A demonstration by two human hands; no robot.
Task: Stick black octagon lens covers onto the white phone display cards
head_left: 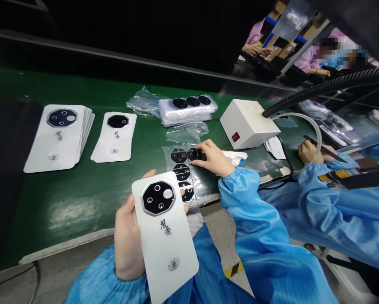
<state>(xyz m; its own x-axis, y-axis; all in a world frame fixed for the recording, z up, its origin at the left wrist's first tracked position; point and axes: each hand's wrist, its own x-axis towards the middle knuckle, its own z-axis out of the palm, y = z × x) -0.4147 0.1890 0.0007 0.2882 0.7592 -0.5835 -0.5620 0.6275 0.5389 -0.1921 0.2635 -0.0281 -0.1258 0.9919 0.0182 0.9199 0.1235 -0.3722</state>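
My left hand (pixel 126 240) is wrapped round a white phone back cover (pixel 173 261), its printed face up. Near the cover's top sits a black octagonal camera plate with several ring-shaped openings and a pale disc. To the right, my right hand (pixel 215 159) is closed in a pinch at a black octagonal lens piece (pixel 193 154) on a clear plastic sheet (pixel 196 185). Whether that piece is lifted off the sheet I cannot tell. Several similar black lens pieces (pixel 181 172) lie in the sheet, the lowest partly behind the held cover.
Two stacks of white back covers (pixel 54 145) (pixel 115 143) lie at left. Behind the sheet is a pile of clear film packs (pixel 189 112). A white box with a red switch (pixel 244 126) stands right, beside a black hose (pixel 328 86). A co-worker's hands (pixel 309 151) are farther right.
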